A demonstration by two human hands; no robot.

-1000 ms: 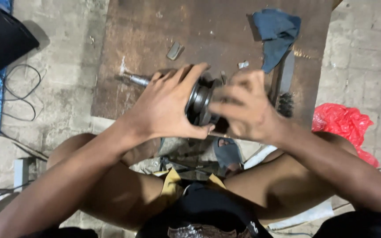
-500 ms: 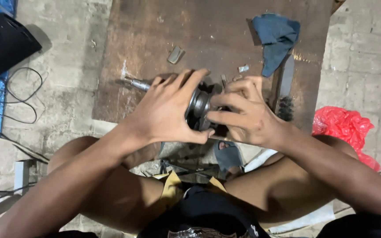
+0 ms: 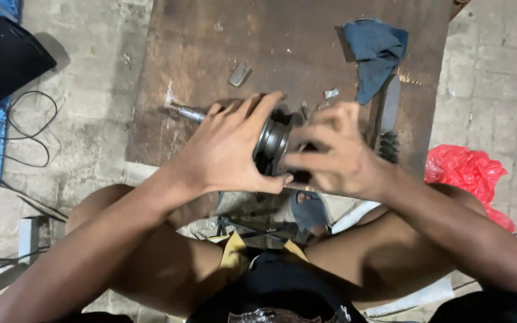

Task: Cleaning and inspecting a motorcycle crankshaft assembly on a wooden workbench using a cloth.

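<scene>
A round, ribbed grey metal part (image 3: 272,140) with a shaft (image 3: 185,112) sticking out to the left is held over the near edge of a brown wooden board (image 3: 198,54). My left hand (image 3: 228,149) wraps over the part's left side, fingers spread across its top. My right hand (image 3: 330,152) grips its right end, fingers curled on it. Both hands hide most of the part.
On the board lie a blue cloth (image 3: 375,51), a small metal piece (image 3: 239,74), a dark flat bar (image 3: 388,104) and a black brush (image 3: 389,145). A red plastic bag (image 3: 468,176) sits right, a black case (image 3: 4,60) and cables (image 3: 28,143) left. My knees are below.
The view has shifted slightly. Both hands stay on the metal part, and my right hand's fingers have shifted around its end.
</scene>
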